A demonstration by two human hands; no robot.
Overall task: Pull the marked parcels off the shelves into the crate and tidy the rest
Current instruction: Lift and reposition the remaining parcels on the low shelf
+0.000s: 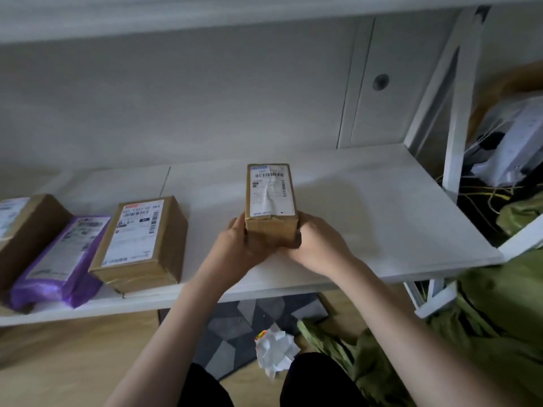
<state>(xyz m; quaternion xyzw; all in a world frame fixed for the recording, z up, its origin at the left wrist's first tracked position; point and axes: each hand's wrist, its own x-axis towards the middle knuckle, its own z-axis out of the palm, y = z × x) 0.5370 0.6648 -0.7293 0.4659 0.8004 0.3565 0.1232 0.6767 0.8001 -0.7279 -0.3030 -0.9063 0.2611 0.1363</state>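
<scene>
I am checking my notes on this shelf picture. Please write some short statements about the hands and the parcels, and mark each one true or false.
1. Both hands hold the narrow brown box: the left hand and the right hand grip its near end. True.
2. The purple mailer bag lies to the right of the held box. False: it lies to the left, between two brown boxes.
3. The held box has a barcode label on top. True.
4. The shelf is crowded to the right of the held box. False: that part is bare.
5. A crumpled white paper lies on the floor. True.
</scene>
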